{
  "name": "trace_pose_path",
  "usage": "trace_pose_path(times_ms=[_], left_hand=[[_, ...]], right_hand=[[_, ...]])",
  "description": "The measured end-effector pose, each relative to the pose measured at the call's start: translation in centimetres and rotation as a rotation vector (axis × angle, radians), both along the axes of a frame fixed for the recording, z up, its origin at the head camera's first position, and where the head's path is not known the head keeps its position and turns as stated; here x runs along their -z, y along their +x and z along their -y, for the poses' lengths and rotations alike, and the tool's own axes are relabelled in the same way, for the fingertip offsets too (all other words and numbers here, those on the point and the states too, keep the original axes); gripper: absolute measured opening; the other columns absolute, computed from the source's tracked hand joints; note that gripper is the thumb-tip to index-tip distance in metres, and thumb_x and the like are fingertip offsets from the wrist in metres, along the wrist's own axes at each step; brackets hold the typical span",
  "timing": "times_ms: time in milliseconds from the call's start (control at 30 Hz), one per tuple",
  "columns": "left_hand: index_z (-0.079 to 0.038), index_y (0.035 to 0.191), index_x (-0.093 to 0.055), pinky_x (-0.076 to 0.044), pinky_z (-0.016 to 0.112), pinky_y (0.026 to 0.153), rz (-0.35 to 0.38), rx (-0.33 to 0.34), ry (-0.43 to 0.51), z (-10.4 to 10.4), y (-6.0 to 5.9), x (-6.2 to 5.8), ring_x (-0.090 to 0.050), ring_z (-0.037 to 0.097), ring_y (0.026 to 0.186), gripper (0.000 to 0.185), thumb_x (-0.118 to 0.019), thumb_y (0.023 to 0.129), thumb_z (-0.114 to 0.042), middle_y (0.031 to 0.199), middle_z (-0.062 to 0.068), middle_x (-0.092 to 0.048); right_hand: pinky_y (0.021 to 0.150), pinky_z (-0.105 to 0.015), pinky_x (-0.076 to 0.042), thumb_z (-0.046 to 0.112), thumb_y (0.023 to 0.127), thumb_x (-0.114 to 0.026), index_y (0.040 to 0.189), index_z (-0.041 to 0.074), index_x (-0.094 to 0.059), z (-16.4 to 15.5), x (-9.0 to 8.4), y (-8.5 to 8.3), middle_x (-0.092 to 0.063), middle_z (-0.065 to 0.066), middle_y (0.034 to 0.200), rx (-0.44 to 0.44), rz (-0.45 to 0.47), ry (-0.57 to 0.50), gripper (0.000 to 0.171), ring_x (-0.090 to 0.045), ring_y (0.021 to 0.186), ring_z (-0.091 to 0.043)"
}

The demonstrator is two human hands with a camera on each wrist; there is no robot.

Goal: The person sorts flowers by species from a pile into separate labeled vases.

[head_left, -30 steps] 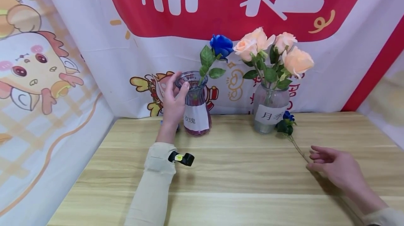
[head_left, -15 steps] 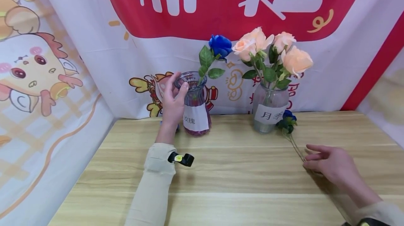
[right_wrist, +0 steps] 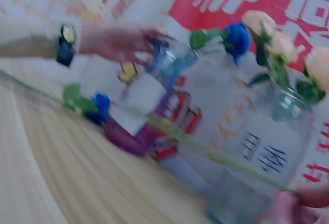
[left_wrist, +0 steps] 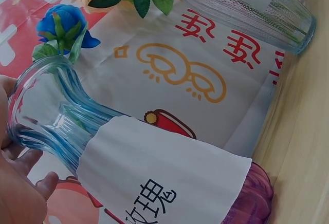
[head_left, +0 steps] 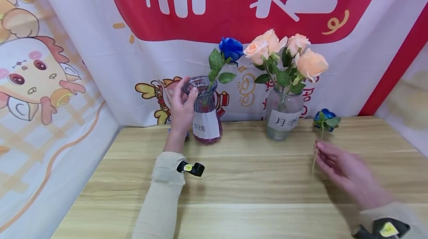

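Observation:
My left hand (head_left: 182,107) holds the rim of a ribbed glass vase (head_left: 204,103), blue above and purple at its base, with the thumb at the near side. A white paper label is stuck on it. One blue rose (head_left: 231,49) leans out of this vase to the right. Between thumb and fingers, my right hand (head_left: 347,174) pinches the stem of another blue rose (head_left: 326,120), whose bloom points away from me near the table's back edge. That stem (right_wrist: 205,149) crosses the blurred right wrist view.
Right of the ribbed vase stands a clear glass vase (head_left: 284,105), labelled, with several peach roses (head_left: 312,64). Another blue rose (right_wrist: 98,108) lies on the wooden table (head_left: 240,183), mostly behind my left forearm in the head view. A printed cloth (head_left: 160,59) hangs behind.
My right hand has taken the blue rose's stem and turned it; the bloom has swung right, away from the clear vase. My left hand keeps its hold on the ribbed vase.

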State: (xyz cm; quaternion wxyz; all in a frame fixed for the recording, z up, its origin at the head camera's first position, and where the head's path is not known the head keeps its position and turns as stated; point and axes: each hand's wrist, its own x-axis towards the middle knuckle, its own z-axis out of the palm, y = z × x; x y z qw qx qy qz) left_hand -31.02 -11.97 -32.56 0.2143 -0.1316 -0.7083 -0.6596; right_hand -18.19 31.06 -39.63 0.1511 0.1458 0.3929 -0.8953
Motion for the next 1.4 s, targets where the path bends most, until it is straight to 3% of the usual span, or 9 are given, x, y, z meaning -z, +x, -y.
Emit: trace_pose_path(times_ms=[200, 367, 500, 600, 733, 867, 1100, 1400], left_hand=[[-0.019, 0.161, -0.044, -0.053, 0.05, 0.114, 0.006, -0.005, 0.009, 0.2, -0.1, 0.1, -0.056, 0.025, 0.142, 0.056, -0.059, 0.109, -0.035, 0.163, 0.007, -0.045], [-0.018, 0.16, -0.045, -0.052, 0.051, 0.115, -0.002, -0.01, -0.005, 0.2, -0.1, 0.1, -0.055, 0.028, 0.142, 0.056, -0.059, 0.109, -0.034, 0.163, 0.004, -0.045], [-0.019, 0.16, -0.046, -0.053, 0.051, 0.114, 0.001, -0.021, -0.009, 0.0, -0.2, 0.1, -0.056, 0.028, 0.141, 0.055, -0.059, 0.109, -0.034, 0.162, 0.003, -0.046], [-0.02, 0.16, -0.046, -0.052, 0.051, 0.115, 0.002, -0.02, -0.008, -0.1, -0.3, 0.1, -0.054, 0.028, 0.142, 0.055, -0.059, 0.109, -0.035, 0.162, 0.003, -0.046], [-0.021, 0.159, -0.047, -0.049, 0.054, 0.117, 0.006, -0.022, -0.013, -0.1, -0.3, 0.1, -0.049, 0.033, 0.147, 0.055, -0.06, 0.108, -0.036, 0.163, 0.001, -0.045], [-0.019, 0.158, -0.049, -0.046, 0.053, 0.12, 0.003, -0.042, -0.012, 0.0, -0.3, 0.1, -0.046, 0.035, 0.15, 0.055, -0.06, 0.108, -0.036, 0.163, 0.0, -0.046], [-0.018, 0.159, -0.048, -0.042, 0.05, 0.125, -0.015, -0.039, -0.015, -0.1, -0.3, -0.1, -0.046, 0.029, 0.15, 0.056, -0.061, 0.107, -0.036, 0.163, -0.001, -0.046], [-0.017, 0.159, -0.048, -0.038, 0.052, 0.127, -0.017, -0.064, -0.034, 0.1, 0.0, 0.0, -0.045, 0.03, 0.15, 0.055, -0.06, 0.108, -0.036, 0.164, 0.0, -0.046]], right_hand=[[0.094, -0.028, -0.064, 0.003, 0.104, -0.064, 0.103, 0.009, -0.075, 2.8, -2.0, -1.1, -0.076, -0.005, 0.097, 0.315, -0.032, -0.212, 0.012, -0.073, 0.097, -0.014], [0.098, -0.03, -0.062, -0.003, 0.099, -0.069, 0.111, 0.006, -0.07, 5.0, -4.5, -2.4, -0.074, -0.009, 0.099, 0.572, -0.11, -0.327, 0.015, -0.069, 0.101, -0.018], [0.087, -0.034, -0.066, -0.006, 0.091, -0.077, 0.11, 0.004, -0.069, 7.3, -6.6, -3.2, -0.077, -0.013, 0.094, 0.768, -0.144, -0.325, 0.023, -0.073, 0.088, -0.023], [0.079, -0.034, -0.068, -0.008, 0.086, -0.082, 0.108, 0.002, -0.068, 9.0, -7.7, -3.8, -0.078, -0.014, 0.094, 0.857, -0.169, -0.295, 0.027, -0.076, 0.079, -0.025], [0.074, -0.034, -0.068, -0.012, 0.082, -0.084, 0.109, 0.002, -0.068, 11.1, -8.6, -4.4, -0.078, -0.015, 0.1, 0.916, -0.233, -0.267, 0.035, -0.078, 0.079, -0.027], [0.074, -0.033, -0.068, -0.011, 0.084, -0.083, 0.11, -0.001, -0.069, 13.3, -9.0, -5.0, -0.077, -0.018, 0.107, 0.95, -0.34, -0.224, 0.031, -0.079, 0.081, -0.028], [0.076, -0.032, -0.068, -0.006, 0.089, -0.08, 0.108, -0.006, -0.068, 17.0, -8.7, -5.6, -0.077, -0.022, 0.102, 1.006, -0.562, -0.092, 0.022, -0.079, 0.081, -0.027], [0.081, -0.034, -0.067, -0.005, 0.092, -0.078, 0.107, -0.004, -0.07, 20.2, -8.7, -6.4, -0.078, -0.025, 0.105, 0.961, -0.655, -0.013, 0.017, -0.08, 0.086, -0.026]])
